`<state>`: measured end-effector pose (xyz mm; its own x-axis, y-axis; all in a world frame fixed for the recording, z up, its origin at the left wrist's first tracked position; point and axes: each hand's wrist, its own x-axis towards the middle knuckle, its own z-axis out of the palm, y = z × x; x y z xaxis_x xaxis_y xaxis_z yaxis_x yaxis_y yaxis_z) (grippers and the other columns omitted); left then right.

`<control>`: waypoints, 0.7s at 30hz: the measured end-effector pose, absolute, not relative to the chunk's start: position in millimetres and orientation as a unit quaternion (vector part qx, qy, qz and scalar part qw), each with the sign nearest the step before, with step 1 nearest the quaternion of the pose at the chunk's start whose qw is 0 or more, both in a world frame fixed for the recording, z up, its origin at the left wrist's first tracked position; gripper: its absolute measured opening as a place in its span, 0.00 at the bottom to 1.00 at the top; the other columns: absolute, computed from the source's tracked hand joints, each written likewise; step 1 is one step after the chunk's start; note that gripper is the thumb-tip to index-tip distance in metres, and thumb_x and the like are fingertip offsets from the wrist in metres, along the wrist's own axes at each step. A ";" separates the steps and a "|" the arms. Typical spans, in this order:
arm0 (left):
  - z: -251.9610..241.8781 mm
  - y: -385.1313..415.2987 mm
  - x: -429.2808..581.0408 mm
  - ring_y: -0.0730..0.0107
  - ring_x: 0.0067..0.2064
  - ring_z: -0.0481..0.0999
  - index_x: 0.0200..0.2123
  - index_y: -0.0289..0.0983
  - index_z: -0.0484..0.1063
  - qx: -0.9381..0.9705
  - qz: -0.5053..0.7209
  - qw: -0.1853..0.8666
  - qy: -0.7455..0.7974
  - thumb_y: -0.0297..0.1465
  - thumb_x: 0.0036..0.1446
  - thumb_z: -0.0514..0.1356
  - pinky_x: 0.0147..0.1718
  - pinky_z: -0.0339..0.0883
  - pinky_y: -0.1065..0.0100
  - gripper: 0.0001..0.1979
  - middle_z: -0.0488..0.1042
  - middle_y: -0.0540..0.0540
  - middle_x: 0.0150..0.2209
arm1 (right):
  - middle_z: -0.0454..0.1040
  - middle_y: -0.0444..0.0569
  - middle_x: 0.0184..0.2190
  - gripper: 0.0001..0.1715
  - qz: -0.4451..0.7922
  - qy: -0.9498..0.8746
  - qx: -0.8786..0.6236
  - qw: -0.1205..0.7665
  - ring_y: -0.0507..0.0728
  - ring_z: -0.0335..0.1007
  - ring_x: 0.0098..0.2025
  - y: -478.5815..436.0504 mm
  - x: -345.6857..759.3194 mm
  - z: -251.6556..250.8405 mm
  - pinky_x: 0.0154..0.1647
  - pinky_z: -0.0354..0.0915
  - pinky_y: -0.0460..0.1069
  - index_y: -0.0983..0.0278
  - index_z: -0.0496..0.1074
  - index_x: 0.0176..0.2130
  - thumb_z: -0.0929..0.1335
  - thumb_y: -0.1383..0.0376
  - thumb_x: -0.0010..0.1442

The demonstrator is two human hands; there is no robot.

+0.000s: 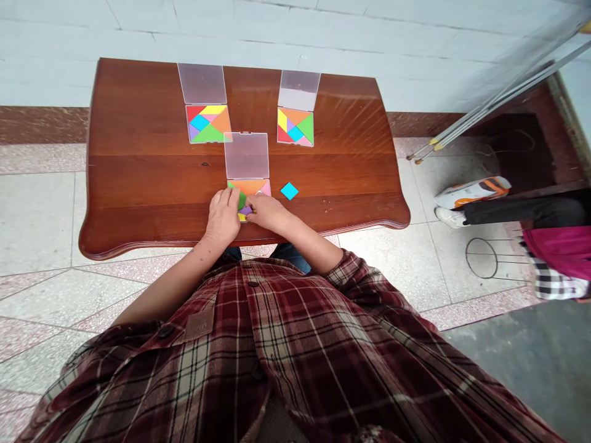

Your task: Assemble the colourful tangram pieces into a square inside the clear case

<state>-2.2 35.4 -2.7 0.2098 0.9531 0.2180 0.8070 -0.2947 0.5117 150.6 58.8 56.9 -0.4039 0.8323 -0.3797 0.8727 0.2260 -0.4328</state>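
Observation:
A tangram case (247, 155) lies near the table's front edge with its clear lid folded back. Orange (249, 186), pink, green, purple and yellow pieces show in its tray, partly covered by my hands. My left hand (223, 215) curls over the tray's left side, its fingertips beside a green piece (242, 200). From the right, my right hand (268, 213) reaches in with thumb and fingers closed at a purple piece (246, 210). Its fingertips are partly hidden. A blue square piece (289, 191) lies on the wood, right of the case.
Two more open tangram cases, a left one (210, 132) and a right one (295, 117), hold fitted pieces at the back of the wooden table (148, 184). A wall stands behind. At right are crutches (455, 132), a person's leg (503, 212) and a wire ring (481, 258).

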 end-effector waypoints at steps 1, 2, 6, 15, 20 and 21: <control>-2.7 35.5 -2.3 0.50 0.59 0.70 0.59 0.34 0.66 0.764 0.253 0.145 0.575 0.23 0.59 0.49 0.63 0.62 0.47 0.24 0.72 0.36 0.57 | 0.76 0.51 0.45 0.09 -0.301 0.785 0.541 0.033 0.58 0.70 0.46 59.8 150.5 57.6 0.40 0.60 0.49 0.63 0.74 0.43 0.68 0.69 0.60; -2.6 35.6 -2.4 0.50 0.59 0.70 0.58 0.35 0.66 0.765 0.255 0.145 0.574 0.23 0.59 0.49 0.63 0.62 0.47 0.24 0.73 0.36 0.57 | 0.77 0.51 0.44 0.09 -0.300 0.787 0.537 0.034 0.58 0.70 0.46 60.8 150.5 58.6 0.40 0.60 0.49 0.63 0.74 0.42 0.68 0.69 0.60; -3.1 35.1 -3.5 0.50 0.60 0.69 0.59 0.35 0.66 0.765 0.261 0.148 0.570 0.23 0.59 0.49 0.64 0.61 0.47 0.24 0.72 0.36 0.58 | 0.77 0.50 0.42 0.09 -0.301 0.780 0.546 0.040 0.57 0.71 0.43 63.8 150.9 61.0 0.38 0.58 0.48 0.64 0.74 0.42 0.68 0.70 0.59; -8.5 35.4 -13.1 0.51 0.58 0.71 0.61 0.34 0.62 0.742 0.297 0.171 0.577 0.23 0.55 0.50 0.61 0.65 0.48 0.28 0.73 0.35 0.56 | 0.74 0.44 0.34 0.06 -0.398 0.718 0.567 -0.067 0.52 0.66 0.35 80.2 178.3 54.1 0.37 0.58 0.47 0.64 0.73 0.35 0.69 0.70 0.53; -8.8 35.5 -13.6 0.53 0.57 0.71 0.60 0.36 0.64 0.739 0.314 0.164 0.572 0.24 0.57 0.51 0.61 0.67 0.50 0.26 0.74 0.37 0.55 | 0.69 0.42 0.30 0.06 -0.415 0.621 0.621 -0.236 0.51 0.63 0.34 89.7 235.5 49.8 0.40 0.60 0.49 0.65 0.70 0.32 0.69 0.68 0.49; -9.3 35.7 -13.5 0.53 0.57 0.72 0.60 0.36 0.64 0.740 0.317 0.158 0.573 0.25 0.58 0.51 0.61 0.67 0.50 0.26 0.74 0.37 0.54 | 0.68 0.41 0.28 0.06 -0.412 0.598 0.638 -0.257 0.51 0.62 0.33 90.7 247.5 46.6 0.38 0.59 0.48 0.65 0.69 0.31 0.70 0.68 0.49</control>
<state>-13.5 35.7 -9.3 0.1440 0.9469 0.2876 0.7469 -0.2946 0.5961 247.5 90.7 46.6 -0.0548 0.9743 -0.2183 0.5503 -0.1529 -0.8209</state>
